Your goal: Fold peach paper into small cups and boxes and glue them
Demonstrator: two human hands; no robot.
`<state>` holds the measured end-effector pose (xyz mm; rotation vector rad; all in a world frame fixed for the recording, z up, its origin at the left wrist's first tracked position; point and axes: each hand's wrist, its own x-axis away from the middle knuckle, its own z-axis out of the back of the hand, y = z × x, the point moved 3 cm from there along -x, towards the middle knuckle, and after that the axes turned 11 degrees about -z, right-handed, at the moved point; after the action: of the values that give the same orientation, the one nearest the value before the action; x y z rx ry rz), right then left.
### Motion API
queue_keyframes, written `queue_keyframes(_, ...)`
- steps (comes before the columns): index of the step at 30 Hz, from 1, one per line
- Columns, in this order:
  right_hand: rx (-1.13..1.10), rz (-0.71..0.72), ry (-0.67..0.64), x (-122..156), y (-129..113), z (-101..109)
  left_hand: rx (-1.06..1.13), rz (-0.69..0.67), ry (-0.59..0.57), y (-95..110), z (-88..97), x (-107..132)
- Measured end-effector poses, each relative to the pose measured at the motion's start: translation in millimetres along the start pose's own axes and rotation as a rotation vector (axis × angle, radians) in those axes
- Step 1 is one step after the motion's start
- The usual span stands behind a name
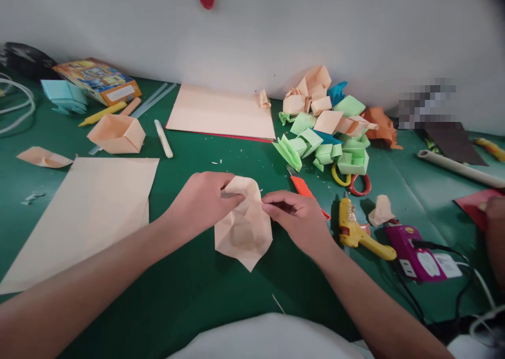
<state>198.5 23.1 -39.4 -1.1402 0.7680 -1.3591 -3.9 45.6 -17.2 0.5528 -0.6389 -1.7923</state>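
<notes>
Both of my hands hold a partly folded peach paper piece (243,227) just above the green table (197,285). My left hand (203,198) pinches its upper left edge. My right hand (296,217) pinches its upper right edge with thumb and forefinger. The lower part of the paper hangs free in a point toward me. A large peach sheet (84,214) lies flat to the left of my left forearm.
A folded peach paper box (116,133), a white glue stick (163,138), a peach sheet (221,112) and a pile of folded green and peach pieces (325,130) lie farther back. An orange cutter (302,188), scissors (351,180), yellow glue gun (361,230) and purple device (414,254) sit right. Another person's hand (495,227) is at the right edge.
</notes>
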Motion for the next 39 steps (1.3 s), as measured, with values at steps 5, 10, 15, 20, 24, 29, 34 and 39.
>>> queue_keyframes(5, 0.059, 0.089, 0.028, 0, 2, -1, -0.035, 0.011, 0.023, 0, -0.1, 1)
queue_keyframes(10, 0.145, 0.157, 0.104, 5, 1, 1, 0.116, 0.031, -0.045, 0, -2.0, 1)
queue_keyframes(15, 0.162, 0.233, 0.114, 7, -6, 2, 0.287, 0.090, -0.143, -6, -3.2, -4)
queue_keyframes(20, 0.231, 0.382, 0.070, 11, -11, -3, 0.083, 0.041, -0.066, 1, 0.2, -1)
queue_keyframes(24, 0.241, 0.426, 0.074, 14, -12, -5, 0.003, -0.081, -0.099, 9, -2.7, 2)
queue_keyframes(29, 0.298, 0.503, 0.056, 15, -13, -6, -0.027, -0.170, -0.112, 10, -2.8, 3)
queue_keyframes(34, 0.356, 0.512, 0.024, 12, -10, -8, 0.170, -0.134, -0.154, 9, -0.8, 3)
queue_keyframes(39, 0.295, 0.308, -0.049, 11, -8, -11, 0.021, -0.134, -0.114, 3, -2.5, 1)
